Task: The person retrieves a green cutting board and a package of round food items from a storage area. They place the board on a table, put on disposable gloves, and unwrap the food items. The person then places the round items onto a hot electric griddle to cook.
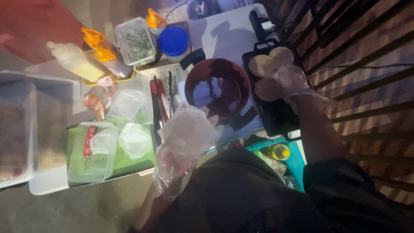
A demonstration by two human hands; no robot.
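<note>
Left hand [183, 142] gloved, raised; right hand [290, 82] on flat bread [268, 89], lying level.

**Materials and finishes, head view**

Left hand [183, 142] and right hand [290, 81]: thin clear plastic gloves, crinkled, glossy. Round flatbreads [269, 64]: matt, floury, rough. Black tray [276, 114]: matt. Dark red bowl [217, 88]: smooth, glossy. Squeeze bottles [77, 60]: translucent plastic, orange caps. Tongs [171, 92]: metal. Lidded container [136, 41]: clear plastic.
</note>
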